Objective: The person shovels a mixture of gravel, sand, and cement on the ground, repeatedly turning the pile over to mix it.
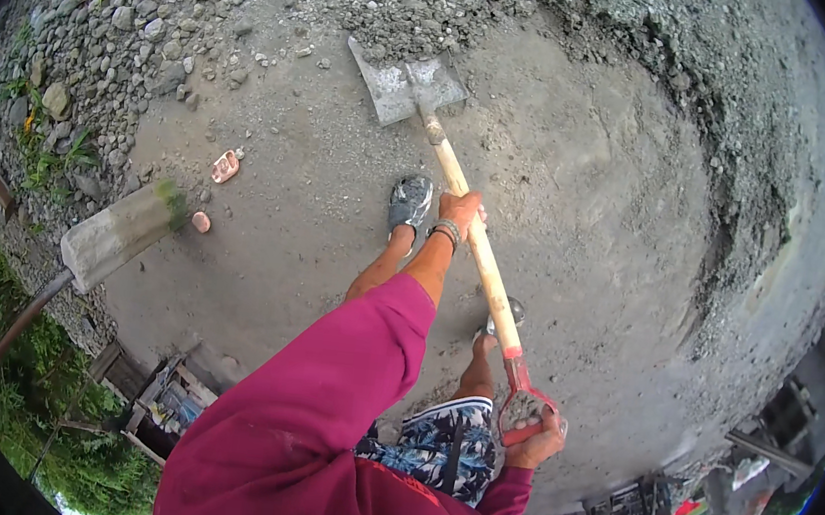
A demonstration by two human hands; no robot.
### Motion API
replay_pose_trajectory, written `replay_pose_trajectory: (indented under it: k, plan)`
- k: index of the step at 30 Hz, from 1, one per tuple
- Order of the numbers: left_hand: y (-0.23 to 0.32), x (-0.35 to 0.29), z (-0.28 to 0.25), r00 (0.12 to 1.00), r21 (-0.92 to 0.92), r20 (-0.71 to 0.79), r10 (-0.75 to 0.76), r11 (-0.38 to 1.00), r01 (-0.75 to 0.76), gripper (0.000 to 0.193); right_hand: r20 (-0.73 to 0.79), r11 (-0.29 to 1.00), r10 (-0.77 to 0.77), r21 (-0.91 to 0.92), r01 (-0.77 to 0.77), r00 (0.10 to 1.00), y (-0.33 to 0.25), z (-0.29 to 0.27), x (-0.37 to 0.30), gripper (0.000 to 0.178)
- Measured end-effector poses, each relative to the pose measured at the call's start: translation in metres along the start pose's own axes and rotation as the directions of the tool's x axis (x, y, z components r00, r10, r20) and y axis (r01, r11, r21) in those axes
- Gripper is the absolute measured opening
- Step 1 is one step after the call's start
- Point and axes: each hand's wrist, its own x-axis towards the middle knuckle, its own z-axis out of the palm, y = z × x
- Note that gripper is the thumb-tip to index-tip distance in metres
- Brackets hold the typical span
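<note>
A shovel [484,255] with a pale wooden shaft slants from upper left to lower right before me. My left hand [459,214] is wrapped round the middle of its shaft. On the red D-shaped grip at the near end, my right hand [538,442] is closed. The flat grey metal blade [405,86] lies low at the foot of a heap of wet grey gravel and sand [427,28], its far edge against the loose material. Little or no load shows on the blade.
Rounded stones [146,18] spread along the upper left. A concrete post [123,235] stands at the left, near a pinkish object [226,167] on the ground. A long gravel bank [746,142] curves down the right side. My shoes [410,202] are close to the shaft.
</note>
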Motion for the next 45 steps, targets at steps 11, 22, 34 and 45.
replay_pose_trajectory:
  k: [11, 22, 34, 45]
  plan:
    - [-0.07, -0.106, 0.044, 0.979, -0.648, 0.134, 0.156, 0.761, -0.033, 0.013, 0.542, 0.83, -0.475, 0.014, 0.557, 0.693, -0.14, -0.111, 0.172, 0.012]
    - [-0.276, -0.394, -0.067, 0.838, -0.741, -0.536, -0.103, 0.533, -0.408, 0.018, 0.812, 0.318, -0.294, 0.58, 0.75, -0.504, -0.262, -0.156, 0.136, 0.023]
    - [-0.233, -0.274, 0.121, 0.959, -0.443, -0.281, 0.041, 0.881, -0.167, 0.026, 0.846, 0.987, 0.144, -0.157, -0.02, 0.513, -0.207, -0.299, 0.199, 0.056]
    - [-0.17, -0.21, 0.247, 0.987, -0.418, 0.144, 0.065, 0.908, 0.001, 0.018, 0.698, 0.854, 0.133, 0.28, -0.439, 0.704, -0.189, -0.145, 0.15, 0.021]
